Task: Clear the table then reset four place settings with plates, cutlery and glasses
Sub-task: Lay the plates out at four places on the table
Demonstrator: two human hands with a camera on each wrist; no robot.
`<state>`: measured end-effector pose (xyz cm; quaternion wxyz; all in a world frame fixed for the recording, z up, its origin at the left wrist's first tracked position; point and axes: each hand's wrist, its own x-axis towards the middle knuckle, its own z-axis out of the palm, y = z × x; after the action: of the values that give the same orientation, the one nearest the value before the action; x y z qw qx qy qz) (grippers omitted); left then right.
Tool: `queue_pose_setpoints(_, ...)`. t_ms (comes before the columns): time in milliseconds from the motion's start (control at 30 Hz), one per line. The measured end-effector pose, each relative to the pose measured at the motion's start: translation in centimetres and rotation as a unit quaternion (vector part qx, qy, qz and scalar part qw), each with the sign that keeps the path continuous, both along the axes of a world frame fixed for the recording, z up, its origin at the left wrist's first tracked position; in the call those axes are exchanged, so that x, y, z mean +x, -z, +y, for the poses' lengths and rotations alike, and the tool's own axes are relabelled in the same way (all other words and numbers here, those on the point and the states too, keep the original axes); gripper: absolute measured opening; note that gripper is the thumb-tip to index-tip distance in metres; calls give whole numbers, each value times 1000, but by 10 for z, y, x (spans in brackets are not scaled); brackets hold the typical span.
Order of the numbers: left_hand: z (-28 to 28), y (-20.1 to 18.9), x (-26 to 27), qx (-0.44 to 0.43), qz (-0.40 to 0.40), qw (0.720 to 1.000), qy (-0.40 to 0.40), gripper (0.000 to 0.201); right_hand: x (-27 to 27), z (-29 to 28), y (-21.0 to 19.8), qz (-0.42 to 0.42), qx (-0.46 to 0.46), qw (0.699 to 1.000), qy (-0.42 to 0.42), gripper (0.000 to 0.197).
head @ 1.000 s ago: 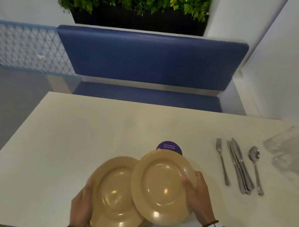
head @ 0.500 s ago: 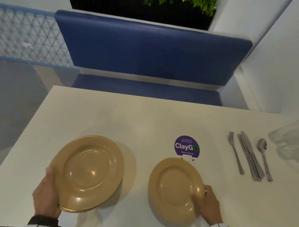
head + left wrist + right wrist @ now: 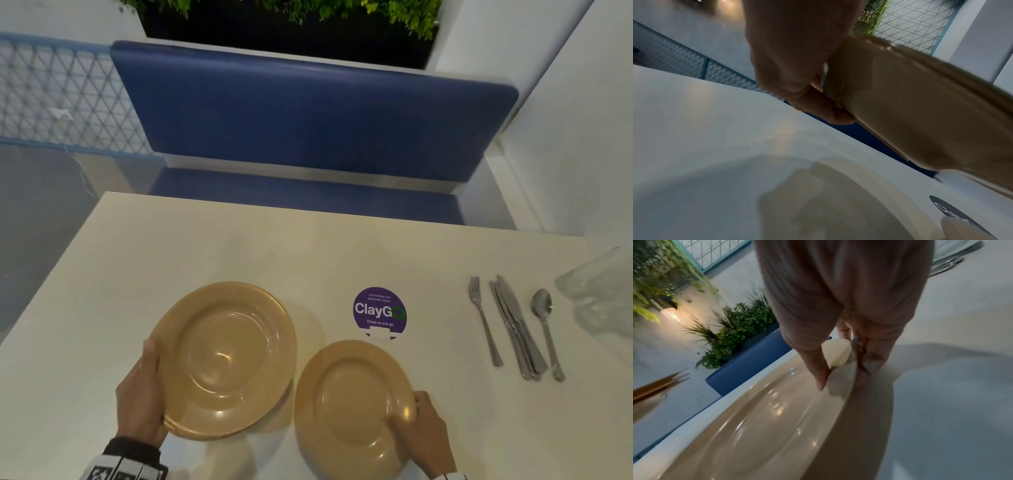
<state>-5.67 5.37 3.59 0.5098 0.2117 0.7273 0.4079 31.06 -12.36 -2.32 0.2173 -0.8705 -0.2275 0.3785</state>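
My left hand (image 3: 150, 383) grips the left rim of a stack of tan plates (image 3: 222, 359), thumb on top. The left wrist view shows the stack (image 3: 920, 105) lifted off the white table (image 3: 239, 246), its shadow lying below. A single tan plate (image 3: 352, 407) sits low near the front edge, to the right of the stack. My right hand (image 3: 421, 431) pinches its right rim, and the right wrist view shows the thumb on top and the fingers (image 3: 869, 360) under the plate (image 3: 766, 418).
A fork (image 3: 483, 318), knives (image 3: 513, 325) and a spoon (image 3: 544, 329) lie side by side at the right. Clear glasses (image 3: 599, 291) stand at the right edge. A purple round sticker (image 3: 379, 311) is behind the single plate. A blue bench (image 3: 308, 120) runs behind the table.
One second ago the plates overlapped in front of me. My left hand carried the stack out to the left, then back a little to the right. The right plate has stayed low.
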Motion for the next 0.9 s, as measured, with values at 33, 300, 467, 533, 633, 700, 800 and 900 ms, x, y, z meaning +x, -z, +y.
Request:
queue_pose_setpoints(33,-2,-2,3,4,-2,1000,0,43,2,1,2,4,1,1000,-4,37)
queue_pose_setpoints(300,-30,-8,16,13,-9,1000,4,42,26,-2,8,-7,9,998,-64,30)
queue_pose_setpoints(467,-38,-16,24,9,-8,1000,6,41,51,-13,9,-39,7,999,-1,34)
queue_pose_setpoints(533,-38,-15,27,4,-3,1000,15,41,56,-17,7,-49,9,999,5,35)
queue_pose_setpoints(633,-38,-11,32,7,13,999,30,49,58,-19,8,-46,8,999,5,36)
queue_pose_setpoints(700,-39,-5,32,3,17,999,32,55,58,-21,10,-41,4,999,8,35)
queue_pose_setpoints(800,-40,-6,35,-7,6,1000,30,55,58,-23,4,-26,-11,999,18,37)
queue_pose_setpoints(900,-42,-7,39,-16,-8,999,33,49,60,-21,-9,-62,-16,998,15,48)
